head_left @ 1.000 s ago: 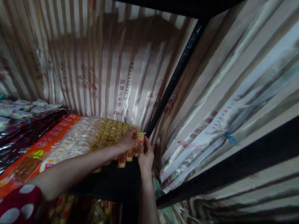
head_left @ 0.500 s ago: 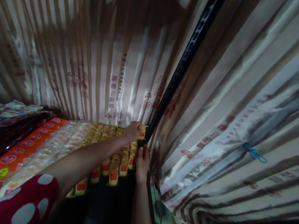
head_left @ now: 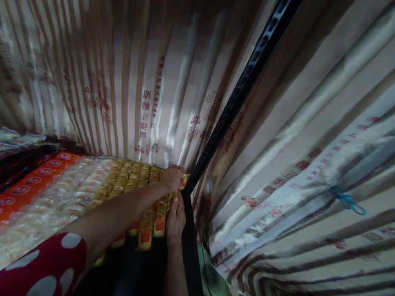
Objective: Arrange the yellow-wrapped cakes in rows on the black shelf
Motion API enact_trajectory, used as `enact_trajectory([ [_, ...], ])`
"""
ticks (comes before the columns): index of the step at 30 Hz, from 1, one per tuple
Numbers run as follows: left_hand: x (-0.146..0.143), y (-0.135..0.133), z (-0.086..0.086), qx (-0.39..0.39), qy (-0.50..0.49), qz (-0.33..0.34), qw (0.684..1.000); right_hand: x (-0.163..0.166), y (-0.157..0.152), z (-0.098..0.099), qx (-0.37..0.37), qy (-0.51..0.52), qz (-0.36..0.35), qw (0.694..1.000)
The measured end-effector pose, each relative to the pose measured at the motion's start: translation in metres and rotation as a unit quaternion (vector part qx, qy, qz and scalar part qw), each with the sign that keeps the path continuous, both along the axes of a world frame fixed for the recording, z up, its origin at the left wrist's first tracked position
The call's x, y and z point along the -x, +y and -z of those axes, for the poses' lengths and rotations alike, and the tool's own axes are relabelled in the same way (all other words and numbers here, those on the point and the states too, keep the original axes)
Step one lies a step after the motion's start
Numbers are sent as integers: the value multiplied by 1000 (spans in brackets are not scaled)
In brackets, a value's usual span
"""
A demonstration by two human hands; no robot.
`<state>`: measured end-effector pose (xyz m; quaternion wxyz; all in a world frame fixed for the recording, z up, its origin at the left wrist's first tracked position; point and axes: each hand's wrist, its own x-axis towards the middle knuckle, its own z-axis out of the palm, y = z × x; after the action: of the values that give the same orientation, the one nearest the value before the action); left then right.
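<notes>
Yellow snack packets (head_left: 136,179), back right corner of the shelf, both my hands on them.

I'm curling my left hand (head_left: 172,178) closed over a packet at the row's far end, just beside the black upright post (head_left: 244,81). I'm pressing my right hand (head_left: 176,218) against the packets directly nearer me, grip hidden. Packets are running lengthwise away from me; clear-wrapped packs (head_left: 63,197) are lying further left.
</notes>
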<state>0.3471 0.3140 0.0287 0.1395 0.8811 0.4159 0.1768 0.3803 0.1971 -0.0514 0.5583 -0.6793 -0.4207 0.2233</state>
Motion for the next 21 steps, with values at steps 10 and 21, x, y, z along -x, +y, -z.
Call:
enact_trajectory([
  [10,-17,11,7,-20,85,27,996,2,-4,5,-24,1,16,1000],
  [21,-7,13,2,-10,77,36,996,3,-5,3,-27,2,7,1000],
])
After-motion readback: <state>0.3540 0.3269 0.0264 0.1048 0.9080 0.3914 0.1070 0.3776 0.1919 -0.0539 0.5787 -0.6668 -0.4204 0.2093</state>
